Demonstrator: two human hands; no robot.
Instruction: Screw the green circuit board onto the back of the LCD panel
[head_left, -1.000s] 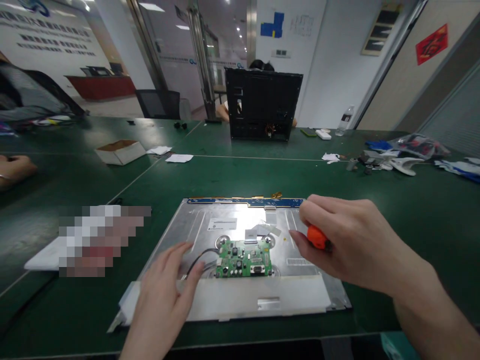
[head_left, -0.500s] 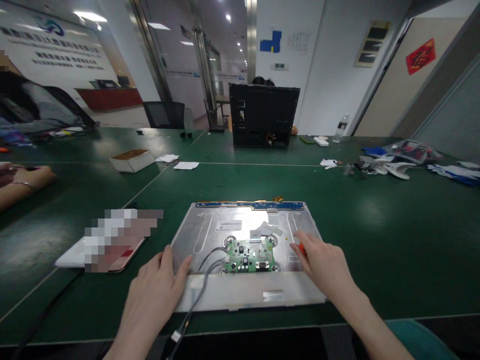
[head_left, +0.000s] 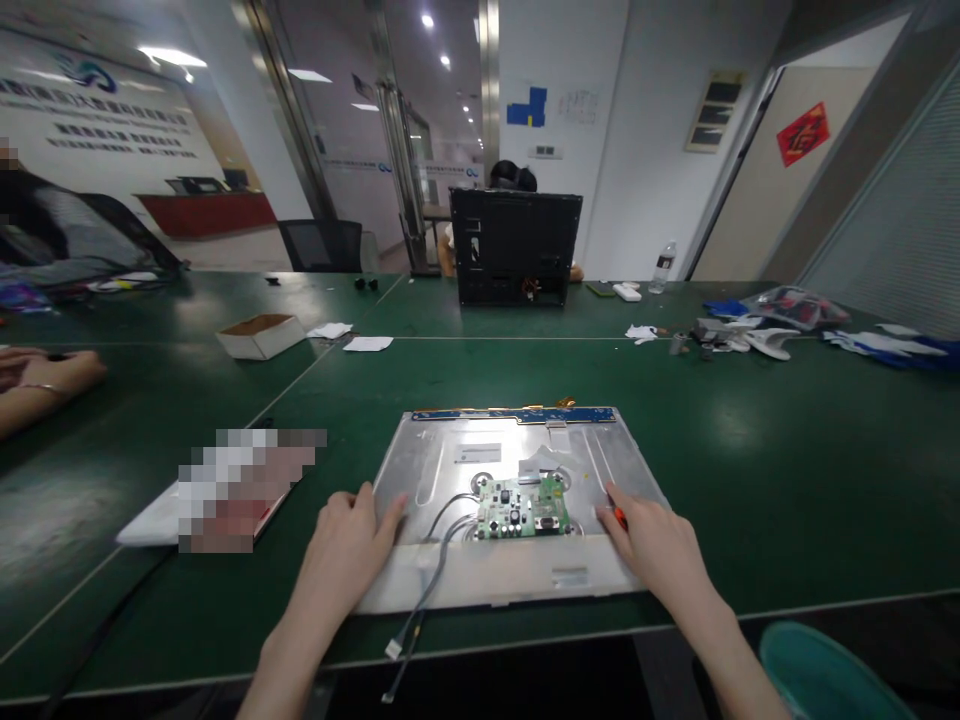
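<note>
A flat metal-backed display panel [head_left: 442, 450] lies on the table before me. Near its middle sits a green circuit board [head_left: 523, 506], with a narrow blue board [head_left: 517, 414] along the far edge. My left hand [head_left: 352, 540] grips the panel's left edge, thumb on top; its other fingers are partly hidden. At the right side, my right hand [head_left: 660, 535] is closed around a small tool with an orange-red part [head_left: 619, 516], mostly hidden by the fingers. Grey cables [head_left: 441, 560] run from the circuit board over the near edge, their loose connectors hanging there.
Left of the panel lie a white packet and a reddish item, both blurred [head_left: 225, 490]. Farther off stand an open white box [head_left: 259, 342] and a black monitor housing [head_left: 517, 245], with a person behind it. Another person's hands [head_left: 56, 378] are at far left. Clutter [head_left: 739, 335] lies right.
The panel has shifted to the right and turned slightly, with both my hands moving along with it. The loose cable ends have swung right. My view has also shifted a little.
</note>
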